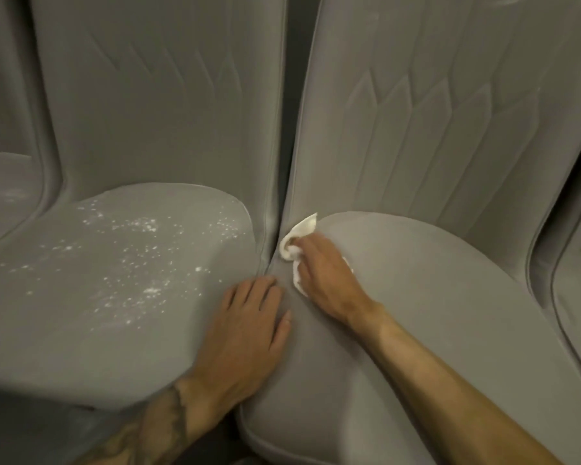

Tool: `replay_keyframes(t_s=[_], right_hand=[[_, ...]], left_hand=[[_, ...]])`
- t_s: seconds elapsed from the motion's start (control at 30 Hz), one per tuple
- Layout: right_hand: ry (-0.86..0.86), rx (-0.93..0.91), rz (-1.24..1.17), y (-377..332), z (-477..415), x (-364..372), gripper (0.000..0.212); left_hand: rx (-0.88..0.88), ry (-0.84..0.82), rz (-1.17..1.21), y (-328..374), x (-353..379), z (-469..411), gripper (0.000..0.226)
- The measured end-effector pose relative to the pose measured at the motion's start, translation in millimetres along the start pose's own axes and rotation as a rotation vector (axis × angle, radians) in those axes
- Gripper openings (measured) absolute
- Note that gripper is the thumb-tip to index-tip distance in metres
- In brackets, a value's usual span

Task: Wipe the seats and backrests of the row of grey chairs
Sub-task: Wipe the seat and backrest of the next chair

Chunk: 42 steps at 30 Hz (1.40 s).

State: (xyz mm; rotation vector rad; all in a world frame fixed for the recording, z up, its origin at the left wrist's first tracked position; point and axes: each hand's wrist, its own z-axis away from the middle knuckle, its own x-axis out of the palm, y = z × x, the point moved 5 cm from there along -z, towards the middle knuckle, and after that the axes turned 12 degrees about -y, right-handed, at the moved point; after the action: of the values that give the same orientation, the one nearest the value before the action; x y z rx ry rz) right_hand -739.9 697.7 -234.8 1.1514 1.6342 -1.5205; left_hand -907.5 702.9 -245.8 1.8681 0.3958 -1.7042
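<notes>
Rounded grey velvety seat (433,313), crumpled white cloth (304,227).

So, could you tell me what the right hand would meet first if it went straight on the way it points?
Probably the narrow gap between the two chairs: the right hand, gripping the white cloth, points up-left at it, with the left chair's backrest edge just beyond. Depth there is unclear.

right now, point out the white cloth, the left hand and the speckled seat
white cloth (304,227): head view, upper flap
left hand (250,327): head view, its back
speckled seat (114,280): head view, middle of the cushion
</notes>
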Motion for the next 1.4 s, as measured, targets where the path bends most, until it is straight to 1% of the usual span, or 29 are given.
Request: replay_keyframes(t_s=[0.03,0.1,0.23,0.27,0.33,0.4,0.43,0.5,0.57,0.6,0.63,0.7,0.73,0.77,0.8,0.9,0.93,0.97,1.0,1.07,1.13,1.17,1.23,1.3,1.4], right_hand=[[-0.034,-0.055,-0.014,-9.1,9.0,4.2,0.021],[-0.079,-0.080,-0.010,-11.6,10.8,2.3,0.021],[-0.022,0.083,0.020,1.0,-9.9,-6.6,0.030],[-0.012,0.079,0.044,-4.2,-7.2,-4.0,0.030],[-0.034,-0.009,0.081,-16.8,4.3,3.9,0.026],[-0.098,-0.104,0.093,-23.1,14.1,5.8,0.021],[-0.125,-0.123,0.109,-21.4,12.8,2.4,0.019],[-0.115,-0.081,0.122,-10.4,2.2,-6.0,0.018],[-0.061,0.027,0.114,-3.4,-2.7,-8.3,0.027],[-0.048,0.049,0.104,-7.7,-0.2,-5.5,0.030],[-0.057,0.019,0.071,-16.4,4.6,-0.6,0.033],[-0.149,-0.110,-0.001,-33.0,19.5,8.6,0.032],[-0.187,-0.155,-0.006,-32.9,23.4,7.7,0.030],[-0.195,-0.160,0.013,-26.0,21.5,2.5,0.028],[-0.175,-0.118,0.033,-14.2,14.7,-5.3,0.027],[-0.043,0.160,0.045,24.7,-6.1,-22.2,0.026],[-0.023,0.208,0.057,24.3,-6.2,-19.8,0.026],[-0.032,0.196,0.057,13.8,-2.1,-14.3,0.027],[-0.055,0.133,0.041,-0.7,5.3,-6.6,0.029],[-0.121,-0.051,-0.017,-24.9,30.4,3.5,0.031],[-0.175,-0.138,-0.008,-18.8,45.4,-4.8,0.032],[-0.171,-0.103,0.023,-2.4,48.1,-15.3,0.033],[-0.147,0.087,0.074,39.6,57.2,-43.9,0.034],[-0.083,0.229,0.106,85.3,80.9,-72.6,0.035],[0.028,0.442,0.136,128.7,134.5,-105.3,0.025]], left_hand=[[-0.044,-0.003,-0.023,-8.0,-1.4,3.1,0.050],[-0.111,-0.005,-0.055,-19.8,-3.4,8.4,0.053],[-0.141,-0.020,-0.099,-23.7,2.5,13.0,0.054],[-0.144,-0.021,-0.100,-23.6,4.0,12.6,0.052],[-0.151,-0.018,-0.098,-23.5,4.9,11.3,0.049],[-0.150,-0.019,-0.112,-22.9,5.6,11.4,0.048],[-0.147,-0.018,-0.120,-23.0,5.6,11.6,0.047],[-0.148,-0.008,-0.126,-23.1,5.1,12.3,0.045],[-0.151,-0.002,-0.123,-22.8,4.9,12.3,0.043],[-0.149,-0.002,-0.120,-23.1,5.3,12.0,0.043],[-0.144,0.000,-0.117,-23.6,5.9,11.9,0.044],[-0.132,0.005,-0.105,-24.0,5.7,12.0,0.045],[-0.129,0.006,-0.104,-23.6,5.0,12.1,0.045],[-0.127,0.007,-0.111,-23.0,4.4,12.8,0.045],[-0.124,0.011,-0.122,-22.4,3.9,13.0,0.044],[-0.116,0.024,-0.140,-21.8,3.9,13.3,0.041],[-0.116,0.027,-0.143,-21.8,4.1,12.9,0.041],[-0.115,0.033,-0.148,-22.1,4.3,12.9,0.040],[-0.113,0.039,-0.158,-22.2,4.4,12.6,0.040],[-0.104,0.043,-0.180,-21.2,4.2,12.7,0.041],[-0.090,0.046,-0.205,-20.1,3.8,13.7,0.043],[-0.078,0.050,-0.221,-19.1,3.9,14.6,0.043],[-0.065,0.058,-0.240,-17.8,2.9,15.5,0.043],[-0.058,0.071,-0.245,-18.0,2.4,15.6,0.042],[-0.011,0.115,-0.278,-17.8,4.6,15.0,0.036]])
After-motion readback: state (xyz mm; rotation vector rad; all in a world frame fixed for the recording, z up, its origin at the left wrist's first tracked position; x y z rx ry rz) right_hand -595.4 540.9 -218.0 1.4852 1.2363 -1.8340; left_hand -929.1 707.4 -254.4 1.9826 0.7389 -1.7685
